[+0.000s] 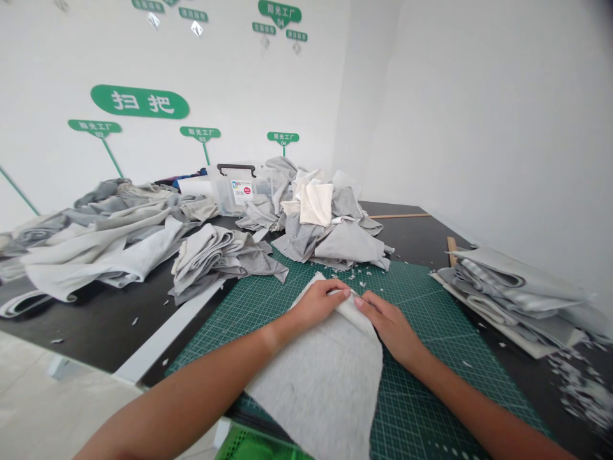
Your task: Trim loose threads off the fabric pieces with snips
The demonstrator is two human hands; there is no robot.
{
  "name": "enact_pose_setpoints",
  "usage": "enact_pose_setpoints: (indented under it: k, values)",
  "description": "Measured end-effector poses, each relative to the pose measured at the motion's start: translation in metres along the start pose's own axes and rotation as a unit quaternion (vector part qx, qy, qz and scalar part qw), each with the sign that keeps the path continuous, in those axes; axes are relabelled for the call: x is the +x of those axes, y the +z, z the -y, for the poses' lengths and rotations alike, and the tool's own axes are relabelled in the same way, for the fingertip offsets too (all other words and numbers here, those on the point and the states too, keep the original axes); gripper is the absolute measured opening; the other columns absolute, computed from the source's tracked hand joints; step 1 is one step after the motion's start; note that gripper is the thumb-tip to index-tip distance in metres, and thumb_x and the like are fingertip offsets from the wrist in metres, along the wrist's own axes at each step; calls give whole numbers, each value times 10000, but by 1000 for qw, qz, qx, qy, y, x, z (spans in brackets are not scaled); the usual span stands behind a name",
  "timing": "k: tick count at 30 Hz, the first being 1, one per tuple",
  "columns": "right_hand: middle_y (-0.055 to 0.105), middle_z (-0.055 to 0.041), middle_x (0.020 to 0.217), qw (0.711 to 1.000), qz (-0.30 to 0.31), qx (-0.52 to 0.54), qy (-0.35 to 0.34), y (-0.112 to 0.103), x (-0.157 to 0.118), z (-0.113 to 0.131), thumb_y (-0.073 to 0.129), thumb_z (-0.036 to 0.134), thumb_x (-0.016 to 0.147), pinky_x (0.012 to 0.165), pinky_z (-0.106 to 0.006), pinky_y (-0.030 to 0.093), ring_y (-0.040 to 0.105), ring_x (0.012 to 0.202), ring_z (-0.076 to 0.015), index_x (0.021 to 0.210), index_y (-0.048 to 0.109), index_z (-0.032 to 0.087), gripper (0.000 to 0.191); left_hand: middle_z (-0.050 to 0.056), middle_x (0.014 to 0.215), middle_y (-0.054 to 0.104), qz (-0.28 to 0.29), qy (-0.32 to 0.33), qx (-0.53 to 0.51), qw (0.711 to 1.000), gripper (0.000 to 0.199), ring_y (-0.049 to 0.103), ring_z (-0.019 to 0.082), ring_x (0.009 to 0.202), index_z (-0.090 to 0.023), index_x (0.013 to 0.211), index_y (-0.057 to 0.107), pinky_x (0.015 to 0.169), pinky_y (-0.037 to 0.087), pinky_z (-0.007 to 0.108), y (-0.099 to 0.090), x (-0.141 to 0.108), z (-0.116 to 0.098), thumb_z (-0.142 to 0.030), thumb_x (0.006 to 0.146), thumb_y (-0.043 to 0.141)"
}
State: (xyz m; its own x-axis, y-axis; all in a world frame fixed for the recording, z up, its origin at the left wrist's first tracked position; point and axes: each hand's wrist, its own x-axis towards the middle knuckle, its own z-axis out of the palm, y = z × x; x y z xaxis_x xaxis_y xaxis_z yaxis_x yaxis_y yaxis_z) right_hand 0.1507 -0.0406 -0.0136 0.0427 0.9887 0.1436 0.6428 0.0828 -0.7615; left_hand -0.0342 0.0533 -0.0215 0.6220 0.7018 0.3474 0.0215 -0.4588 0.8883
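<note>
A light grey piece of fabric (pixel 330 383) lies over the green cutting mat (pixel 431 319), its near end hanging past the front edge. My left hand (pixel 320 301) pinches the far edge of this fabric between thumb and fingers. Close beside it, my right hand (pixel 387 319) grips the same edge, with the thumb on top. The fabric is slightly folded where the two hands meet. Some fingertips are hidden under the cloth.
A heap of grey and cream cloth pieces (pixel 330 223) sits beyond the mat, beside a clear lidded box (pixel 225 191). Folded fabric (pixel 211 255) and long draped cloths (pixel 105 236) lie left. At right are a fabric stack (pixel 512 294) and scraps (pixel 584 390).
</note>
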Motion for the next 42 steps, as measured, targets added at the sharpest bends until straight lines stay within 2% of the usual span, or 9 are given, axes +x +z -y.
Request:
enact_pose_setpoints:
  k: [33, 42]
  values:
    - [440, 54, 693, 1000, -14, 15, 2, 4, -3, 2, 413, 544, 981, 599, -247, 306, 450, 677, -134, 737, 408, 212, 412, 43, 926, 711, -9, -19, 7, 1000, 268, 615, 177, 873, -152, 925, 709, 796, 436, 261, 1, 0, -2, -372, 896, 559]
    - [462, 53, 694, 1000, -16, -11, 5, 5, -4, 7, 386, 562, 992, 606, -253, 309, 481, 678, -141, 753, 423, 216, 423, 44, 931, 707, 7, -19, -14, 1000, 264, 615, 180, 885, -152, 919, 699, 804, 441, 265, 4, -1, -2, -379, 891, 568]
